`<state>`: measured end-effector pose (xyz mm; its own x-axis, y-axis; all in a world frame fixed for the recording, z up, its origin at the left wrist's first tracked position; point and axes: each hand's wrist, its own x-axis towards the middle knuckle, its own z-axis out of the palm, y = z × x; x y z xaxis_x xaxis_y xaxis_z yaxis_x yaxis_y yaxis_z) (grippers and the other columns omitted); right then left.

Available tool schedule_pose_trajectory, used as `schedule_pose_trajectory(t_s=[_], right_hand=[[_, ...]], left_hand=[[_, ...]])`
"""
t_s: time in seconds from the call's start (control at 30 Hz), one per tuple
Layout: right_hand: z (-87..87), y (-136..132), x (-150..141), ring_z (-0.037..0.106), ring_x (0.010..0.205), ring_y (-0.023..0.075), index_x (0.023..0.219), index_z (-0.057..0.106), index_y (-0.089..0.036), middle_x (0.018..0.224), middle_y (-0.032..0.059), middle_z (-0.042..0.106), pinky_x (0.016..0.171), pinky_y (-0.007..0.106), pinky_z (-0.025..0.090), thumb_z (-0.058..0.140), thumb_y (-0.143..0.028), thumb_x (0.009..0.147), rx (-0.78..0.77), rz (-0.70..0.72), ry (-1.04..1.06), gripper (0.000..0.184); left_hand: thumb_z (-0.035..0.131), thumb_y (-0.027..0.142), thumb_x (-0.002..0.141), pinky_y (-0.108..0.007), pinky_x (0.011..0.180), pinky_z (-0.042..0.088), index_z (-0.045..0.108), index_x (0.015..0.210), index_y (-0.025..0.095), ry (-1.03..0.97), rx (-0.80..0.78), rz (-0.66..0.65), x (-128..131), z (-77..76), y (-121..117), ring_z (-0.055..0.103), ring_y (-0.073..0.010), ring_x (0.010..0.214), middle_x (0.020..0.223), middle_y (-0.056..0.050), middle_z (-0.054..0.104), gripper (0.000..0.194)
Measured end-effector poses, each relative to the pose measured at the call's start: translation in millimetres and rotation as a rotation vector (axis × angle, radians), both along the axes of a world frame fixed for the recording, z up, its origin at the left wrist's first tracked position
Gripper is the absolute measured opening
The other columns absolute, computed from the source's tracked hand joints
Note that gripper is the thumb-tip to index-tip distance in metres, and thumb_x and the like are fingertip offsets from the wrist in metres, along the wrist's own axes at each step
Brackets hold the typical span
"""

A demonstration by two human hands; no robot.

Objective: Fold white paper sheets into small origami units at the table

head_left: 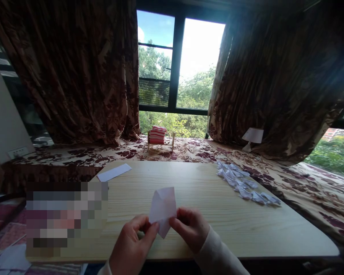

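A piece of white paper (164, 206), partly folded, is held up above the near middle of the wooden table (195, 179). My left hand (134, 242) pinches its lower left edge between thumb and fingers. On the opposite side, my right hand (191, 228) grips the lower right edge the same way. The paper's lower end comes to a point between the two thumbs, and a crease shows near its top. Several folded white paper pieces (240, 181) lie in a heap along the table's right side. At the far left of the tabletop rests a flat stack of white paper strips (114, 172).
Behind the table runs a ledge with flowered cloth (192, 147). It bears a small wooden rack (160, 144) with folded red-and-white cloths (157, 134) and a white lamp (252, 136). Dark patterned curtains flank the window. A blurred-out patch covers the table's left front.
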<state>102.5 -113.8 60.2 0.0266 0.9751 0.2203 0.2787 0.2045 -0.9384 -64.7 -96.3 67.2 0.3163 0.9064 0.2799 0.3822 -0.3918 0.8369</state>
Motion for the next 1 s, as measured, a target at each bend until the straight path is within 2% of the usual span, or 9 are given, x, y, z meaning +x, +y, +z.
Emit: schedule_pose_trajectory(t_s=[0.1, 0.13, 0.23, 0.33, 0.47, 0.57, 0.73, 0.87, 1.0], right_hand=[[-8.8, -1, 7, 0.031, 0.044, 0.0080, 0.045, 0.045, -0.017, 0.043, -0.0053, 0.033, 0.043, 0.022, 0.021, 0.051, -0.022, 0.064, -0.008, -0.142, -0.380, 0.021], [-11.0, -2, 9, 0.032, 0.044, 0.0083, 0.044, 0.045, -0.017, 0.042, -0.0048, 0.035, 0.043, 0.023, 0.021, 0.051, -0.021, 0.064, -0.001, -0.175, -0.493, 0.021], [-14.5, -4, 11, 0.035, 0.045, 0.0099, 0.045, 0.050, -0.018, 0.044, -0.0026, 0.045, 0.046, 0.025, 0.021, 0.053, -0.021, 0.064, 0.011, -0.233, -0.737, 0.020], [-15.3, -6, 15, 0.040, 0.048, 0.0113, 0.051, 0.056, -0.019, 0.048, -0.0013, 0.051, 0.047, 0.024, 0.023, 0.057, -0.023, 0.065, 0.012, -0.231, -0.802, 0.014], [-15.7, -6, 25, 0.049, 0.054, 0.0122, 0.066, 0.064, -0.019, 0.058, 0.0003, 0.058, 0.051, 0.023, 0.031, 0.054, -0.026, 0.072, 0.080, -0.160, -0.690, 0.014], [-15.4, -4, 27, 0.051, 0.057, 0.0126, 0.068, 0.065, -0.018, 0.062, 0.0017, 0.058, 0.055, 0.024, 0.035, 0.050, -0.024, 0.076, 0.091, -0.160, -0.658, 0.019], [-17.2, 9, 21, 0.049, 0.057, 0.0121, 0.064, 0.063, -0.016, 0.062, 0.0013, 0.054, 0.056, 0.023, 0.037, 0.055, -0.022, 0.072, 0.112, -0.184, -0.620, 0.013], [-21.6, 17, 20, 0.046, 0.056, 0.0114, 0.058, 0.058, -0.016, 0.059, 0.0002, 0.052, 0.053, 0.022, 0.036, 0.056, -0.020, 0.069, 0.170, -0.155, -0.598, 0.012], [-23.3, 17, 22, 0.045, 0.056, 0.0113, 0.057, 0.056, -0.017, 0.060, -0.0001, 0.050, 0.053, 0.023, 0.036, 0.055, -0.019, 0.068, 0.206, -0.114, -0.586, 0.012]], left_hand=[[0.048, 0.029, 0.080, -0.030, 0.068, 0.042, 0.058, 0.067, 0.018, 0.154, 0.394, 0.172, -9, -8.2, -6, 0.054, -0.0176, 0.070, 0.067, -0.002, 0.058, 0.020], [0.048, 0.026, 0.080, -0.031, 0.071, 0.042, 0.059, 0.072, 0.019, 0.188, 0.512, 0.191, -10, -11.2, -8, 0.054, -0.0181, 0.074, 0.072, -0.003, 0.059, 0.016], [0.048, 0.019, 0.079, -0.033, 0.082, 0.040, 0.060, 0.093, 0.021, 0.321, 0.706, 0.016, -8, -20.7, -16, 0.054, -0.0186, 0.088, 0.091, -0.004, 0.063, 0.018], [0.052, 0.025, 0.076, -0.036, 0.090, 0.035, 0.054, 0.109, 0.020, 0.436, 0.850, -0.132, 0, -30.7, -21, 0.052, -0.0211, 0.100, 0.108, -0.005, 0.061, 0.034], [0.053, 0.027, 0.075, -0.040, 0.098, 0.026, 0.053, 0.111, 0.018, 0.515, 0.789, -0.083, 6, -39.0, -23, 0.049, -0.0222, 0.105, 0.114, -0.005, 0.059, 0.037], [0.055, 0.026, 0.072, -0.040, 0.097, 0.027, 0.054, 0.111, 0.018, 0.531, 0.760, -0.085, 6, -37.5, -26, 0.048, -0.0226, 0.105, 0.112, -0.005, 0.059, 0.040], [0.059, 0.020, 0.064, -0.040, 0.092, 0.033, 0.054, 0.110, 0.020, 0.565, 0.730, -0.101, 7, -30.3, -28, 0.047, -0.0244, 0.103, 0.115, -0.005, 0.058, 0.047], [0.059, 0.022, 0.059, -0.044, 0.096, 0.028, 0.054, 0.111, 0.021, 0.594, 0.737, -0.118, 8, -30.5, -27, 0.045, -0.0264, 0.106, 0.118, -0.005, 0.057, 0.052], [0.058, 0.025, 0.058, -0.048, 0.099, 0.022, 0.052, 0.115, 0.019, 0.640, 0.682, -0.058, 9, -32.4, -24, 0.042, -0.0278, 0.110, 0.124, -0.008, 0.052, 0.057]])
